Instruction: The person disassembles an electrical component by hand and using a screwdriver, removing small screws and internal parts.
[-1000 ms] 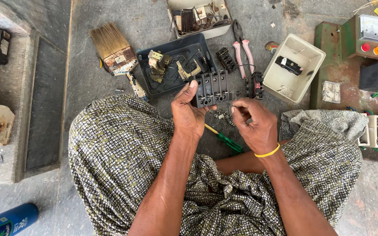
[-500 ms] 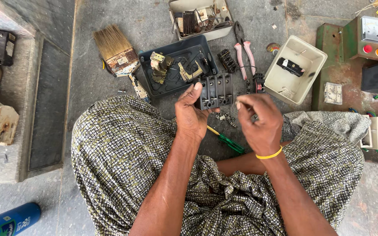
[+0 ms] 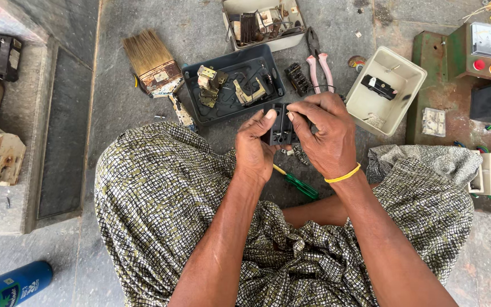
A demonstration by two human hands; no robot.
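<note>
Above the lap of the seated person, over the grey stone floor [image 3: 143, 17], both hands are holding a small black plastic switch block [image 3: 280, 128] between them. The left hand [image 3: 255, 149] is gripping the block's left side, its thumb tip lying on the upper left corner. The right hand [image 3: 324, 132] is curling over the right side, thumb and forefinger pinching the top edge. The block is sitting upright between the palms, just in front of the dark grey plastic tray [image 3: 233, 84] that is holding brass contact pieces. A yellow band [image 3: 342, 174] is circling the right wrist. Under the hands, a green-handled screwdriver [image 3: 296, 183] is lying on the floor, beside the checked cloth [image 3: 160, 210] covering the legs. Left of the tray, a worn paintbrush with pale bristles [image 3: 155, 65] is lying at a slant. Right of it, pink-handled pliers [image 3: 319, 59] are resting beside a cream plastic box [image 3: 386, 91] with a black part inside. A blue spray can [image 3: 11, 286] is lying at the lower left.
</note>
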